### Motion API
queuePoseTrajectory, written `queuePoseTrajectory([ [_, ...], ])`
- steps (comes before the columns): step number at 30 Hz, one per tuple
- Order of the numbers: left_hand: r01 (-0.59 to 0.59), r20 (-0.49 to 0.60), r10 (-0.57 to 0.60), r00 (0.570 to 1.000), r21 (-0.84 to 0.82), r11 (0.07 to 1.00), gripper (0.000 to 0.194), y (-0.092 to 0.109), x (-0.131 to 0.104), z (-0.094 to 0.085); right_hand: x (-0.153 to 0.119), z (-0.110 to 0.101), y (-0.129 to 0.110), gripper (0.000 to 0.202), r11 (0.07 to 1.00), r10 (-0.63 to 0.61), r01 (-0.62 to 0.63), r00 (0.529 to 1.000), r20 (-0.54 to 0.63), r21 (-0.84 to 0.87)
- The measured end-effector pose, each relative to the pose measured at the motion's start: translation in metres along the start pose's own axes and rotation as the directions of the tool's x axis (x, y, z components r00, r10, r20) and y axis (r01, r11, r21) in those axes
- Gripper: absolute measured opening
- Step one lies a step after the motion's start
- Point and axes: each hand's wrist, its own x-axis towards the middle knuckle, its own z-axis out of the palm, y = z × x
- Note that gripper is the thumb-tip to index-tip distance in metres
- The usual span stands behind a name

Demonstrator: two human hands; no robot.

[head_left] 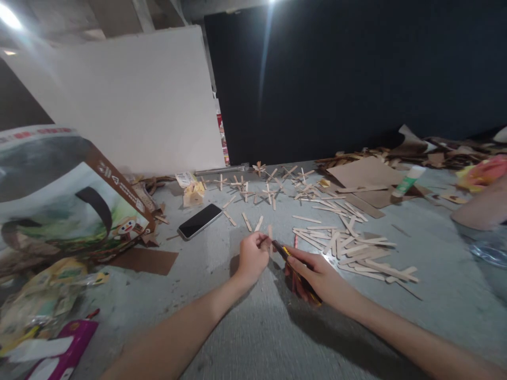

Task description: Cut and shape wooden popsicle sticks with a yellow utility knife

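Note:
My left hand [253, 256] pinches a small wooden stick [270, 233] near the middle of the grey table [237, 327]. In my right hand [311, 272] is a dark cutter knife with yellow marks [282, 250], its tip against or very near the stick; exact contact is too small to tell. A thin red-and-white item [295, 241] shows beside the knife. Just beyond my hands lie loose sticks [247, 221]. To the right spreads a pile of wooden sticks [356, 253], and farther back stand or lie several crossed-stick pieces [269, 193].
A black phone [200, 220] lies left of centre. Brown cardboard [364, 174] and a glue stick [409, 181] are at back right, near another person's arm [483, 206]. A large printed bag [71, 195] and a purple item [65, 348] occupy the left.

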Motion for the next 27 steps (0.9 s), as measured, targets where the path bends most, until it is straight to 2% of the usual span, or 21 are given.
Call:
queuePoseTrajectory([
  [22, 0.009, -0.001, -0.009, 1.0, 0.0, 1.0, 0.031, -0.0007, -0.0008, 0.0011, -0.0019, 0.0024, -0.003, 0.052, 1.0, 0.026, -0.026, 1.0, 0.004, 0.011],
  [27, -0.007, -0.003, 0.007, 1.0, 0.04, 0.999, 0.028, -0.0032, -0.0012, 0.0009, -0.0026, 0.0023, -0.0076, 0.054, 0.998, 0.05, -0.05, 0.999, 0.01, 0.029],
])
